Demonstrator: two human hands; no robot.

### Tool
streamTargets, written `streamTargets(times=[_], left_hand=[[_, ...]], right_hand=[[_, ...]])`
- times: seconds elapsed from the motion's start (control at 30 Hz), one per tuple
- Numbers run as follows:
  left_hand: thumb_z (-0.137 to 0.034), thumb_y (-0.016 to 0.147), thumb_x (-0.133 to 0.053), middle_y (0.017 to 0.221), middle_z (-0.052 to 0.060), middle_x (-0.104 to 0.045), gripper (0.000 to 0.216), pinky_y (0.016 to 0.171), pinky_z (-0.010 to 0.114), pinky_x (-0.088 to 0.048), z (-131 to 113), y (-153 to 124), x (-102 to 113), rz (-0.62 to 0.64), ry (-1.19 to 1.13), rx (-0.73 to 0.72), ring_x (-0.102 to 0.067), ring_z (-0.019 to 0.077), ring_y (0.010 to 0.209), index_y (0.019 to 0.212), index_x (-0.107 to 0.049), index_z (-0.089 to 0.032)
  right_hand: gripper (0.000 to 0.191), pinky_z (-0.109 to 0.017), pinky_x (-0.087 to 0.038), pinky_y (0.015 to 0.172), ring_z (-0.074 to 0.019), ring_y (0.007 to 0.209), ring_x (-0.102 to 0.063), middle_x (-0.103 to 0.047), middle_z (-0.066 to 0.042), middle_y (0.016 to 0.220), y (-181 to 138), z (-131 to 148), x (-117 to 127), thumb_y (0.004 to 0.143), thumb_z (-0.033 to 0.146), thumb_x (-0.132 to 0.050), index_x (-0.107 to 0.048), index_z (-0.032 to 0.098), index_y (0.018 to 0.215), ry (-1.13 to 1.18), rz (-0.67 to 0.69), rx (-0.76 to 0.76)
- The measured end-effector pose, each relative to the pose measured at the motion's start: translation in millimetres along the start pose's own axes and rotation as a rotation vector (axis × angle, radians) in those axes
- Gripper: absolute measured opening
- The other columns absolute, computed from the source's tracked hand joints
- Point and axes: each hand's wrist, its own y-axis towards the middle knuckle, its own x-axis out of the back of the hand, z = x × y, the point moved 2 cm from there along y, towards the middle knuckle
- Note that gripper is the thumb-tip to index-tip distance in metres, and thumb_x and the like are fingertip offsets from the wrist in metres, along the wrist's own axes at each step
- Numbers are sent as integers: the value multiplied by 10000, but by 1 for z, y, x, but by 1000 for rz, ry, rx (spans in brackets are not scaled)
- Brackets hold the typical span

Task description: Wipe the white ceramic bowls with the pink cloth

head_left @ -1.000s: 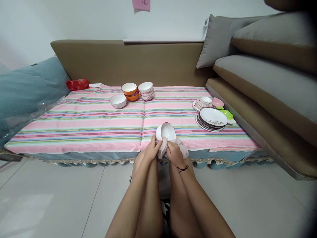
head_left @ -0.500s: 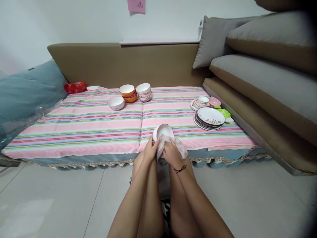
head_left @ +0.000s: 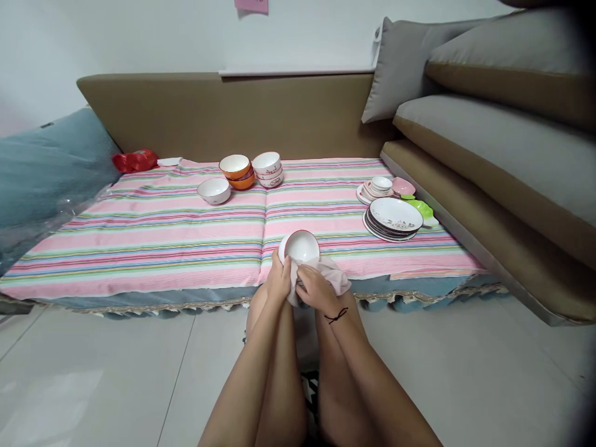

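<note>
Above my knees, a white bowl (head_left: 303,246) with a thin red rim is tilted with its inside toward me. My left hand (head_left: 278,279) is closed on its left lower side, thumb near the rim. A pale pinkish cloth (head_left: 333,273) hangs over the bowl's lower edge and spreads to the right. With curled fingers, my right hand (head_left: 317,288) grips the cloth at the bowl's near rim. The fingertips of both hands are partly hidden by cloth and bowl.
A striped cloth (head_left: 139,233) covers the seat. Further back are a single white bowl (head_left: 214,191), stacked orange bowls (head_left: 235,166) and stacked white bowls (head_left: 267,164). Stacked plates (head_left: 395,215), small dishes (head_left: 381,184) and a green dish (head_left: 421,211) lie right, beside large cushions (head_left: 493,149).
My right hand and the cloth have shifted left, from inside the bowl to its near rim. More of the bowl's inside shows. The whole view has moved slightly.
</note>
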Motion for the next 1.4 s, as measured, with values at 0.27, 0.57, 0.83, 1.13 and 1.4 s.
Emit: streamTargets(times=[0.27,0.57,0.83,1.13,1.4], left_hand=[[-525,958,-297,1396,180,-469,590,1061,392,-334,5,2,2,61,-57,-66,-461,259,1285,1406,-302,-141],[-517,952,-336,1242,156,-589,581,950,376,-417,5,1,4,65,-65,-13,-598,247,1085,1402,-324,-151],[-493,956,-349,1311,161,-553,567,1001,390,-386,1,-1,7,60,-77,-44,-541,257,1191,1410,-326,-155],[-488,953,-358,1326,141,-546,554,980,346,-401,1,-2,9,53,-88,-30,-570,230,1145,1405,-352,-166],[-495,955,-344,1380,152,-504,565,1043,383,-352,3,-1,9,50,-79,-27,-488,257,1260,1415,-335,-167]], right_hand=[[410,-508,-281,1125,-305,1255,-487,-600,-223,1258,1,-7,-5,781,35,-430,-602,42,1152,-73,-72,-175],[294,-415,-328,1126,-205,989,-621,-716,-83,984,2,-2,3,821,58,-440,-672,158,971,-9,22,-61],[452,-522,-240,1149,-297,1272,-477,-583,-203,1301,-1,-3,-4,798,40,-443,-570,47,1232,-96,-18,-143],[320,-475,-307,1129,-226,968,-626,-715,-94,963,1,0,1,800,51,-418,-669,155,968,8,-25,-76],[281,-432,-383,1062,-221,973,-608,-703,-89,974,-4,-3,-1,769,48,-424,-643,167,898,2,23,-37]])
